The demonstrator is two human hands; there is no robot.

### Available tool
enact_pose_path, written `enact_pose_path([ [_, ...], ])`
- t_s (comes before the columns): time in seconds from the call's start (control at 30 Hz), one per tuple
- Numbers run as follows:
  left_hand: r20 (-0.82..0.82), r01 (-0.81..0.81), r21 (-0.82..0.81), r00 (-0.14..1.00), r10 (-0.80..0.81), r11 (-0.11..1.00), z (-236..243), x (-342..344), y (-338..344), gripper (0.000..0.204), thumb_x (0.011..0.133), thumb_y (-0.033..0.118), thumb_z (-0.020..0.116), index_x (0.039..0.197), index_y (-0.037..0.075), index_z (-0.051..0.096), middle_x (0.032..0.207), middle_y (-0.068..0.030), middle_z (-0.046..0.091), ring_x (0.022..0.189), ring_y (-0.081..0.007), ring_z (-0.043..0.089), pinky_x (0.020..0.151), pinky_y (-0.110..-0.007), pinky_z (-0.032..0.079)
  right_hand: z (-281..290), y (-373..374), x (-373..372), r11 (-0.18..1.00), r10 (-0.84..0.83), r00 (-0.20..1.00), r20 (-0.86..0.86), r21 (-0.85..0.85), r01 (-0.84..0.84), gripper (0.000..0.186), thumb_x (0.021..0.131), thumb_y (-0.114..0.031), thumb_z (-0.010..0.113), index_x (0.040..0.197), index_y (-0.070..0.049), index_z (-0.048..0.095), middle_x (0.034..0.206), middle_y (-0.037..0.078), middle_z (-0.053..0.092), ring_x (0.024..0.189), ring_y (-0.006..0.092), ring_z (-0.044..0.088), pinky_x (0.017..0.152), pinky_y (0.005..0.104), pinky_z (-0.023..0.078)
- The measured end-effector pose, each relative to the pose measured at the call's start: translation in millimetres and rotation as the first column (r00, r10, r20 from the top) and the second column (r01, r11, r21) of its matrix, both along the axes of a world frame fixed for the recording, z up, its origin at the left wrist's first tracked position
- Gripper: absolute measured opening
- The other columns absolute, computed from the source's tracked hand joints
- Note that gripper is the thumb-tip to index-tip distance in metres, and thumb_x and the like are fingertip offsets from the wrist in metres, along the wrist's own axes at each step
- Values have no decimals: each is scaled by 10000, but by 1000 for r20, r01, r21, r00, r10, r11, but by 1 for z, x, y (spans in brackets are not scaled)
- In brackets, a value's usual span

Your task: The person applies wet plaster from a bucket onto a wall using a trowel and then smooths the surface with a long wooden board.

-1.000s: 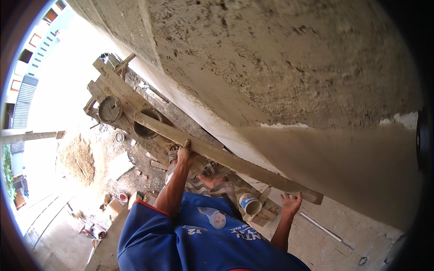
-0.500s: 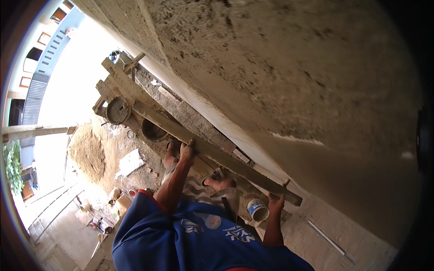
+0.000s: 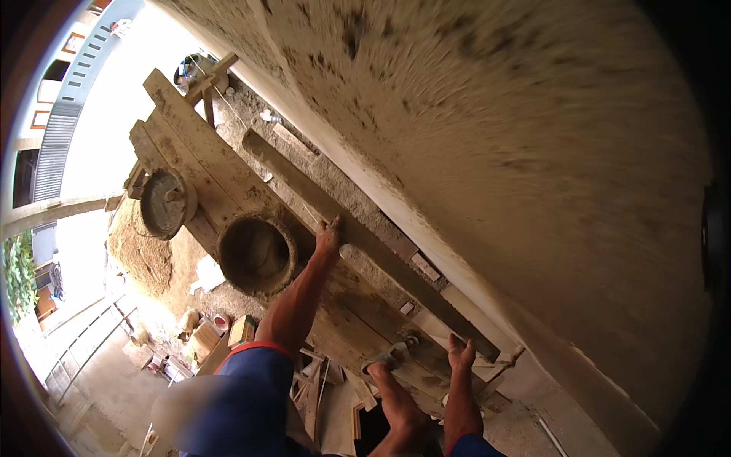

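Two bare hands, one long board (image 3: 377, 249), two round basins (image 3: 187, 204) and one sandalled foot (image 3: 392, 355) show here. The basins stand on a platform (image 3: 199, 158) of rough planks, at least two of them side by side, all smeared with dried mortar; the nearer basin lies toward 8 o'clock from the centre of view, the farther toward 9, and both have mortar-crusted rims. A plaster wall (image 3: 495, 167), rough and pitted higher up, fills the side from 12 round to 4 o'clock. Beyond the platform, near 9 o'clock, a sand heap (image 3: 143, 255) lies on bright ground, with a ribbed grey shutter (image 3: 58, 152) past it. The board is between the platform and the wall, close to the middle of the view, its long axis running from just past 10 o'clock to just past 4, roughly in line with the planks. The left hand (image 3: 328, 238), just left of centre, has its fingers curled on the board's near edge, holding it. The right hand (image 3: 460, 353), toward 5 o'clock, sits at the same edge near the lower end, fingers a little apart; whether they grip, I cannot tell.
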State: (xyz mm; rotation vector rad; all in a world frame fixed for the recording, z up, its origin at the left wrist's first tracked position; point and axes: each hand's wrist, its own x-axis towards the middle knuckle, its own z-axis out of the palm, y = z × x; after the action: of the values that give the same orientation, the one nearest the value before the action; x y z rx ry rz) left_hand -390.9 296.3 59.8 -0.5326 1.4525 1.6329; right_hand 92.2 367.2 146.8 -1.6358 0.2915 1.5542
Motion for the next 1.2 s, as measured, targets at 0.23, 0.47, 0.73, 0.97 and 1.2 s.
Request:
enact_pose_path([
  [0.23, 1, 110, 87, 994, -111, 990, -165, -34, 64, 519, 901, 352, 595, 1293, 106, 361, 1203, -145, 539, 979, -304, 604, 737, -444, 532, -173, 31, -18, 988, 86, 992, 90, 121, -96, 405, 1003, -298, 345, 1308, -45, 428, 1305, 160, 490, 1203, 324, 473, 992, 496, 424],
  [0.47, -110, 146, 269, 987, -120, 952, -221, -77, 119, 587, 892, 326, 618, 1292, 38, 299, 1138, -196, 551, 916, -311, 631, 700, -419, 573, -241, 81, -67, 988, -3, 993, 120, 153, -16, 430, 1007, -318, 340, 1311, -27, 428, 1321, 162, 479, 1216, 330, 460, 1016, 501, 396],
  [0.73, -95, -69, 42, 993, 72, 997, -150, -96, 159, 574, 912, 379, 579, 1293, 32, 325, 1224, -207, 490, 1053, -321, 548, 826, -445, 506, -195, 112, -114, 952, -109, 990, -93, 277, 131, 485, 1000, -352, 352, 1358, -26, 380, 1442, 127, 365, 1335, 319, 323, 1085, 535, 296],
  [0.97, -184, -121, 223, 969, 164, 967, 17, -74, 156, 481, 940, 343, 547, 1216, -10, 373, 1150, -196, 501, 1034, -253, 501, 883, -401, 452, -33, 107, -108, 897, -166, 971, -172, 382, 221, 491, 995, -341, 370, 1367, -21, 370, 1456, 128, 344, 1354, 299, 293, 1129, 492, 218],
  [1.2, -365, -39, 270, 920, 140, 962, 181, -5, 160, 586, 922, 372, 575, 1281, -23, 335, 1227, -170, 465, 1077, -231, 446, 951, -375, 378, 126, 107, -18, 812, -88, 979, -186, 556, 178, 432, 980, -298, 414, 1329, -44, 434, 1395, 129, 433, 1296, 308, 385, 1068, 485, 330],
])
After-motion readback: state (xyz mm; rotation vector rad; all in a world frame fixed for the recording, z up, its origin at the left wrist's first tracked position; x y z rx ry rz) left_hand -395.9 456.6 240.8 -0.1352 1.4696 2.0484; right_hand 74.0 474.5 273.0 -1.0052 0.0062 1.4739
